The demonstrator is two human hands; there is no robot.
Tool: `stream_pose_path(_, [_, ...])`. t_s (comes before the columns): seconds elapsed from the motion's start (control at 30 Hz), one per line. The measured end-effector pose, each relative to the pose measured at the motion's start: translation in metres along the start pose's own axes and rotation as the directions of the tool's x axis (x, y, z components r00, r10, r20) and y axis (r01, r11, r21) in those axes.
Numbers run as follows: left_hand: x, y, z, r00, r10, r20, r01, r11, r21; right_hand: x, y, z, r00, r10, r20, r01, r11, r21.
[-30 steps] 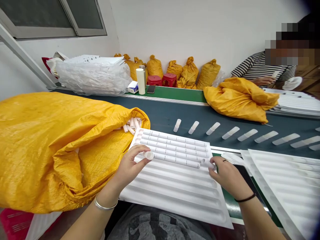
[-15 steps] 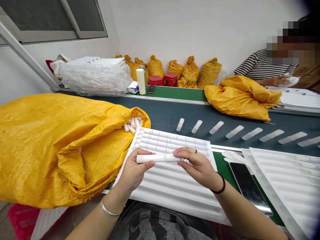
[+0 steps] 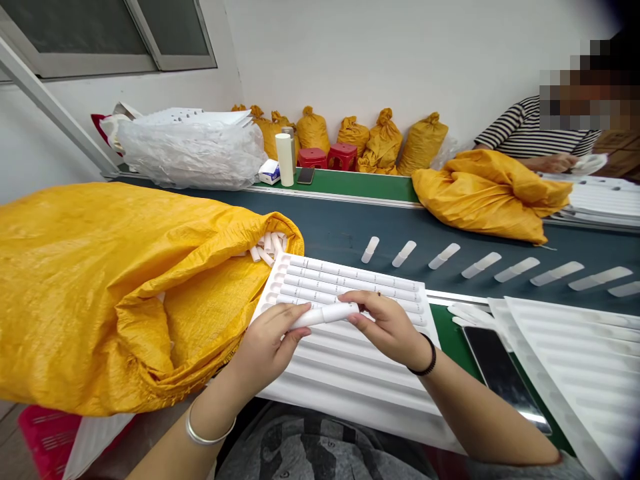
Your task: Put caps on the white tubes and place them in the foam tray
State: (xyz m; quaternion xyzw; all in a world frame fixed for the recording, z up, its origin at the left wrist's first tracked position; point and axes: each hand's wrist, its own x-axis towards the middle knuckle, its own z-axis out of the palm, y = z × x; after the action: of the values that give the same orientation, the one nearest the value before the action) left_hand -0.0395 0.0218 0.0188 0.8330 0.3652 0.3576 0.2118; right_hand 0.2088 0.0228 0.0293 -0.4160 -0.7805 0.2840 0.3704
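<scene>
Yellow woven-plastic sack (image 3: pixel 125 267) opens toward your white ridged tray (image 3: pixel 350 393), presumably for easy reach. Above it, your left hand (image 3: pixel 273 337) and right hand (image 3: pixel 387 327), pinched nearly closed, grip opposite ends of a white two-part tube (image 3: pixel 327 314), probably keeping it aligned; short loose white tubes (image 3: pixel 270 243) crowd the tray's far-left corner.

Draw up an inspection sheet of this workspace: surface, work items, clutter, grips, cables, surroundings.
Surface: green worktop, with a dark belt beyond it.
Work items: white tube held above a grooved white tray; printed tubes fill its far rows; open yellow sack at left shows white pieces.
Clutter: dark phone right of the tray.
Grips: left grip and right grip both closed on the white tube.
Cables: nothing seen.
Surroundings: striped sleeve across the belt; red stools.
</scene>
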Motion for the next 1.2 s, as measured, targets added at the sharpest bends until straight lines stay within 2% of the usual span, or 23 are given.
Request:
stream_pose_path(0.07, [-0.001, 0.000, 0.001, 0.996, 0.080, -0.048, -0.075, 0.992, 0.097, 0.002, 0.000, 0.005, 0.993, 0.115, 0.001, -0.114, 0.984, 0.140])
stream_pose_path(0.13, [0.000, 0.000, 0.001, 0.987, 0.145, -0.071, -0.130, 0.974, 0.186, 0.004, -0.001, 0.010, 0.977, 0.213, 0.020, -0.209, 0.927, 0.310])
stream_pose_path(0.23, [0.000, 0.000, -0.002, 0.974, 0.209, -0.087, -0.177, 0.942, 0.287, 0.007, -0.003, 0.017, 0.954, 0.295, 0.045, -0.279, 0.829, 0.485])
stream_pose_path(0.37, [-0.003, -0.004, -0.005, 0.958, 0.278, -0.066, -0.237, 0.902, 0.361, 0.009, -0.003, 0.023, 0.915, 0.363, 0.176, -0.397, 0.731, 0.554])
stream_pose_path(0.43, [-0.003, -0.007, -0.005, 0.956, 0.292, -0.033, -0.260, 0.892, 0.371, 0.010, -0.003, 0.023, 0.897, 0.365, 0.248, -0.441, 0.726, 0.528])
stream_pose_path(0.5, [-0.003, -0.008, -0.003, 0.961, 0.276, -0.025, -0.248, 0.898, 0.364, 0.012, -0.003, 0.022, 0.923, 0.309, 0.227, -0.380, 0.820, 0.429])
stream_pose_path(0.57, [-0.002, -0.007, -0.001, 0.971, 0.239, -0.024, -0.217, 0.917, 0.335, 0.012, -0.004, 0.020, 0.974, 0.168, 0.149, -0.201, 0.949, 0.244])
stream_pose_path(0.6, [-0.003, -0.006, -0.001, 0.976, 0.218, -0.021, -0.201, 0.929, 0.311, 0.012, -0.005, 0.019, 0.989, 0.083, 0.122, -0.101, 0.984, 0.148])
stream_pose_path(0.67, [-0.005, -0.002, 0.001, 0.984, 0.178, -0.015, -0.168, 0.953, 0.254, 0.010, -0.006, 0.020, 0.993, -0.042, 0.109, 0.038, 0.998, 0.042])
stream_pose_path(0.73, [-0.010, -0.001, 0.004, 0.989, 0.146, -0.014, -0.139, 0.967, 0.211, 0.008, -0.006, 0.025, 0.989, -0.081, 0.127, 0.078, 0.997, 0.028])
stream_pose_path(0.8, [-0.014, -0.007, 0.007, 0.991, 0.133, 0.021, -0.134, 0.969, 0.208, 0.010, -0.002, 0.031, 0.977, -0.076, 0.201, 0.085, 0.996, -0.032])
stream_pose_path(0.87, [-0.013, -0.023, 0.010, 0.989, 0.092, 0.119, -0.120, 0.961, 0.251, 0.021, 0.006, 0.037, 0.952, -0.002, 0.307, 0.068, 0.977, -0.204])
stream_pose_path(0.9, [-0.009, -0.036, 0.010, 0.985, 0.028, 0.171, -0.079, 0.952, 0.295, 0.030, 0.013, 0.039, 0.943, 0.078, 0.324, 0.031, 0.948, -0.318])
stream_pose_path(0.97, [0.005, -0.068, 0.006, 0.962, -0.171, 0.214, 0.067, 0.905, 0.421, 0.053, 0.033, 0.037, 0.937, 0.257, 0.238, -0.104, 0.852, -0.513])
stream_pose_path(1.07, [0.034, -0.121, -0.010, 0.934, -0.347, 0.084, 0.250, 0.804, 0.539, 0.092, 0.072, 0.020, 0.902, 0.432, -0.001, -0.346, 0.720, -0.602])
stream_pose_path(1.13, [0.052, -0.150, -0.021, 0.913, -0.408, 0.016, 0.324, 0.748, 0.580, 0.113, 0.097, 0.007, 0.850, 0.521, -0.075, -0.454, 0.654, -0.605])
stream_pose_path(1.2, [0.064, -0.169, -0.028, 0.898, -0.439, -0.016, 0.360, 0.714, 0.601, 0.126, 0.116, -0.004, 0.795, 0.600, -0.090, -0.523, 0.603, -0.602])
